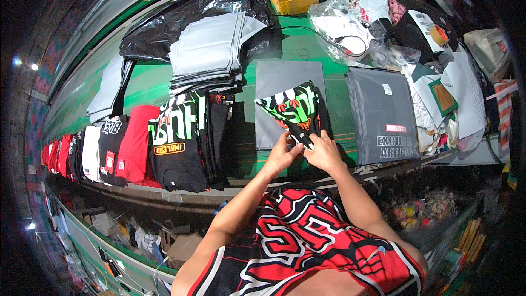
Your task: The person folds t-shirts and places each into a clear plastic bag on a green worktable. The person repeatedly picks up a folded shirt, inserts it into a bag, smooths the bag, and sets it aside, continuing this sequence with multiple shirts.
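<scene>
A folded black T-shirt with bright green, white and red print is bunched toward its near end. It lies over a flat grey plastic bag on the green table. My left hand pinches the near edge of the shirt from the left. My right hand grips the same edge from the right, with the thumbs of both hands close together. What the fingertips do beneath the cloth is hidden. Left of my hands stands a stack of folded black shirts with similar green print.
Folded red shirts and more garments line the table's near left edge. Grey bags are stacked behind, by black plastic. A packed dark shirt lies right of my hands. A yellow box stands at the back.
</scene>
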Tool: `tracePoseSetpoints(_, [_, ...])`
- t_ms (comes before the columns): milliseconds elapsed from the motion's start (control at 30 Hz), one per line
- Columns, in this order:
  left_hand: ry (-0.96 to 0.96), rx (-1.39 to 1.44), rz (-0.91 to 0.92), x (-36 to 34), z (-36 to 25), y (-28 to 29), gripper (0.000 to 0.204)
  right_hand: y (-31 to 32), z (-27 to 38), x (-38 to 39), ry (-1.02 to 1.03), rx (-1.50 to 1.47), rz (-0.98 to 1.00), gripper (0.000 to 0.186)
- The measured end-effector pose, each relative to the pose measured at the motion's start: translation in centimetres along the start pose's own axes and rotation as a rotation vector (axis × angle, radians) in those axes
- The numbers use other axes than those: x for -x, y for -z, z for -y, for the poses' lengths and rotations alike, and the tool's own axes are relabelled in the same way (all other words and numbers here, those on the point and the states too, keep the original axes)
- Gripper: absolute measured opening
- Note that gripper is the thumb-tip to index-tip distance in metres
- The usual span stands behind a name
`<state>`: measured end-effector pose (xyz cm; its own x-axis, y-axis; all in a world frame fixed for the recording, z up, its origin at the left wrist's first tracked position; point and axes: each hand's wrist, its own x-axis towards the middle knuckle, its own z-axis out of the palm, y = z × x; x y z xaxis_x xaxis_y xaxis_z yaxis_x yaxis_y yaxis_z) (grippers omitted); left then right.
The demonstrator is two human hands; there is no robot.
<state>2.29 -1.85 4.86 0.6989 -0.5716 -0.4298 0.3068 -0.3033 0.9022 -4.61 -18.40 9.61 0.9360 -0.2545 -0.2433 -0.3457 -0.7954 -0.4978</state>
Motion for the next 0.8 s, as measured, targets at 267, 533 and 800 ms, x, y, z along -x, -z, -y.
tracePoseSetpoints(267, [-0.420,-1.080,-0.056,0.6,3.3,4.7,0.034,0.6,-0.8,-0.9,0.025,0.006,0.072,0.042])
tracePoseSetpoints(533, [-0.583,-1.162,0.026,-0.3,3.9,7.1,0.027,2.8,-2.4,-0.5,0.131,0.020,0.040,0.048])
tracePoseSetpoints(800, [-0.625,-1.087,0.063,-1.3,2.6,7.6,0.024,8.5,-1.7,2.2,0.203,-0.014,0.022,0.051])
